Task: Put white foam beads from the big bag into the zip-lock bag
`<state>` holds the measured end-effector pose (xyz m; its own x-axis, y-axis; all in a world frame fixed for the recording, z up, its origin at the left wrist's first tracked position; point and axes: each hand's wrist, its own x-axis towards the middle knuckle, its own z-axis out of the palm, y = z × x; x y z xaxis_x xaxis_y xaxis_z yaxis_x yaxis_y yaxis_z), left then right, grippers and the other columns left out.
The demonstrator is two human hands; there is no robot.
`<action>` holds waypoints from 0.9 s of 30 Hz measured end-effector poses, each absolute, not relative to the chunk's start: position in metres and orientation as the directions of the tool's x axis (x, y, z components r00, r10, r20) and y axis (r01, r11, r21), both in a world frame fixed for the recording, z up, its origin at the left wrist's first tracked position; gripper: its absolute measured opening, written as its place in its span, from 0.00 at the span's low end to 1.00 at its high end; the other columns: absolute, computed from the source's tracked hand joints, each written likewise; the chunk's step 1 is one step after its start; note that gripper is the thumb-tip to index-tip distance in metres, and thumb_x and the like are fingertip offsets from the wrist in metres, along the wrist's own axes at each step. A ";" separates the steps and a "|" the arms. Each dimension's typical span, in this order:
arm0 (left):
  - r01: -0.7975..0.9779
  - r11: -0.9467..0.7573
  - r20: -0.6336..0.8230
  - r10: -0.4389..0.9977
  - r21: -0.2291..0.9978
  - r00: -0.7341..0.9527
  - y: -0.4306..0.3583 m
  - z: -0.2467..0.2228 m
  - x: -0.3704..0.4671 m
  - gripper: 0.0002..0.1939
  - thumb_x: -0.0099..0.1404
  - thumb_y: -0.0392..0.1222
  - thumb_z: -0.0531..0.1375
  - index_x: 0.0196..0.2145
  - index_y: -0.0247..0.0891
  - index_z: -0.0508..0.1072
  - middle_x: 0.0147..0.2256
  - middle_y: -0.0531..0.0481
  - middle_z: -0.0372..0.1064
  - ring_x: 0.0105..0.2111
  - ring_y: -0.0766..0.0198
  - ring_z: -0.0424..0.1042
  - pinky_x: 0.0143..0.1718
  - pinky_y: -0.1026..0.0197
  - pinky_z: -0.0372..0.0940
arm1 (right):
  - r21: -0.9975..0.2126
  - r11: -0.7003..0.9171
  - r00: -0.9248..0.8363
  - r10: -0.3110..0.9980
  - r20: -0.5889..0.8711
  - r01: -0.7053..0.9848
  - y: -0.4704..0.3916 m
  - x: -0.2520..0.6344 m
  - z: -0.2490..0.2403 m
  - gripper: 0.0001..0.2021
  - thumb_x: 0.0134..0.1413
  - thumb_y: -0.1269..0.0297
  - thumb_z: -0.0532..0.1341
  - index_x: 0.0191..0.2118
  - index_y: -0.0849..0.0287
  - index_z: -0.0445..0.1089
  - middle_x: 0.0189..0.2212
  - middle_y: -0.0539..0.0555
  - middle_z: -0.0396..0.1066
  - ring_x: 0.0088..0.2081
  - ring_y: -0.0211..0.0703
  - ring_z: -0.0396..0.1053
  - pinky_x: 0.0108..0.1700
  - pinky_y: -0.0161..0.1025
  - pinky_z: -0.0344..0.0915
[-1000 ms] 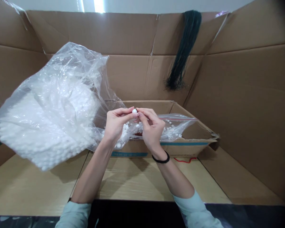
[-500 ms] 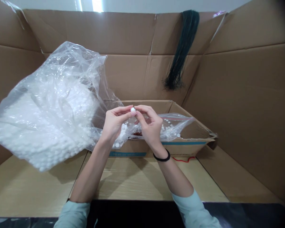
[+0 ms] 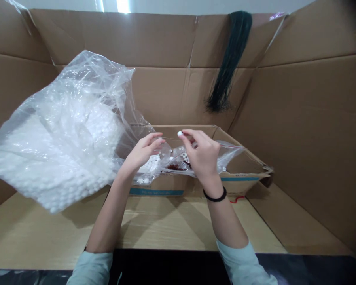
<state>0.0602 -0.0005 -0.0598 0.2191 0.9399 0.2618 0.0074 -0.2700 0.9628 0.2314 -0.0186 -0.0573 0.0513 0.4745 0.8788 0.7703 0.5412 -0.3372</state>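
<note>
A small white ball (image 3: 180,134) is pinched between the thumb and fingertips of my right hand (image 3: 203,152), raised over the cardboard box (image 3: 157,190). To its left, my left hand (image 3: 142,151) hovers above the near left part of the box, fingers spread and slightly curled, with nothing visible in them. Beneath the hands lies a clear zip bag (image 3: 230,148) with loose white balls and a reddish-brown clump (image 3: 175,167). More white balls (image 3: 151,164) rest in the mouth of the large clear plastic bag (image 3: 62,138), below my left hand.
The large bag, full of white balls, leans at the left on the wooden tabletop (image 3: 166,229). Tall cardboard walls (image 3: 308,130) surround the work place. A bundle of dark green strands (image 3: 230,63) hangs over the back wall. A red cord (image 3: 237,199) lies by the box.
My hands have moved apart. The right hand has carried the white ball to the right, and the left hand has let go of it, its fingers now spread.
</note>
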 end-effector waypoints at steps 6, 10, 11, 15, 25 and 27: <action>0.699 -0.350 0.160 0.933 0.623 0.324 0.006 -0.072 0.050 0.14 0.59 0.49 0.53 0.31 0.41 0.77 0.39 0.42 0.75 0.40 0.50 0.71 0.42 0.55 0.60 | -0.363 0.463 0.007 0.609 0.793 0.808 -0.023 0.245 -0.049 0.06 0.47 0.71 0.62 0.32 0.58 0.75 0.33 0.53 0.77 0.32 0.44 0.73 0.39 0.42 0.67; 0.833 -0.340 0.006 0.927 0.437 0.375 0.000 -0.070 0.054 0.19 0.61 0.47 0.48 0.32 0.39 0.77 0.40 0.39 0.75 0.41 0.49 0.71 0.40 0.55 0.60 | -0.419 0.592 0.031 0.553 0.833 0.689 -0.039 0.247 -0.039 0.05 0.50 0.69 0.60 0.30 0.57 0.75 0.32 0.52 0.77 0.33 0.41 0.73 0.35 0.38 0.67; 0.856 -0.336 -0.022 0.927 0.393 0.373 0.000 -0.069 0.055 0.19 0.61 0.48 0.48 0.33 0.38 0.77 0.41 0.37 0.74 0.41 0.48 0.71 0.40 0.55 0.60 | -0.431 0.616 0.015 0.562 0.827 0.660 -0.044 0.249 -0.036 0.05 0.50 0.67 0.60 0.30 0.57 0.75 0.31 0.51 0.76 0.32 0.40 0.72 0.32 0.37 0.66; 0.928 -0.282 -0.081 0.947 0.244 0.310 -0.002 -0.070 0.058 0.22 0.61 0.48 0.47 0.36 0.36 0.77 0.42 0.33 0.73 0.41 0.46 0.72 0.38 0.54 0.62 | -0.435 0.681 -0.381 0.709 0.593 0.589 -0.059 0.263 -0.029 0.06 0.49 0.68 0.60 0.27 0.56 0.75 0.24 0.48 0.75 0.24 0.36 0.68 0.25 0.33 0.61; 0.946 -0.299 -0.184 0.930 0.125 0.318 0.001 -0.073 0.055 0.22 0.62 0.44 0.46 0.40 0.28 0.75 0.44 0.28 0.71 0.44 0.45 0.71 0.44 0.50 0.62 | -0.376 0.591 -0.622 0.781 0.049 0.713 0.000 0.248 -0.063 0.13 0.44 0.77 0.57 0.34 0.59 0.77 0.34 0.53 0.78 0.34 0.40 0.72 0.37 0.33 0.63; 0.940 -0.326 -0.224 0.913 0.099 0.340 0.000 -0.070 0.055 0.24 0.63 0.46 0.45 0.42 0.28 0.74 0.45 0.28 0.71 0.45 0.45 0.71 0.44 0.50 0.63 | -0.415 0.559 -0.636 0.769 -0.062 0.717 0.006 0.247 -0.065 0.12 0.43 0.75 0.59 0.35 0.61 0.77 0.34 0.54 0.78 0.32 0.41 0.72 0.35 0.32 0.63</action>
